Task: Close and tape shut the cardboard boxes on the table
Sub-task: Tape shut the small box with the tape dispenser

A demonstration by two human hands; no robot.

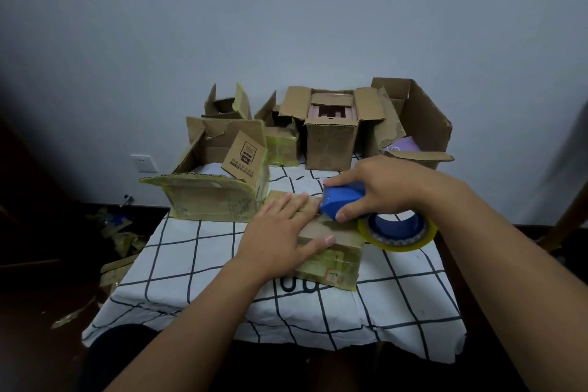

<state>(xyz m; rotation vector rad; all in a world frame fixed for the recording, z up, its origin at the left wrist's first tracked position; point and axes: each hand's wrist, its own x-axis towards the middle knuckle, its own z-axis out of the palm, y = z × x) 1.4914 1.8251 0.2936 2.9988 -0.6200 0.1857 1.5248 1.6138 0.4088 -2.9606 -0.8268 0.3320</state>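
A small closed cardboard box (334, 251) lies near the middle of the table, its sides covered in old yellowish tape. My left hand (280, 229) presses flat on its top, fingers straight. My right hand (378, 188) grips a blue tape dispenser (342, 200) at the box's top right. The yellowish tape roll (397, 232) of the dispenser hangs off the box's right side. Behind it stand several open boxes: a wide one (210, 197) at the left, a tall one (331, 140) at the centre, a large one (420, 124) at the right.
The table wears a white cloth (197, 264) with a black grid. Two more small open boxes (280, 140) stand at the back, close to the grey wall. Cardboard and tape scraps (117, 242) litter the dark floor on the left.
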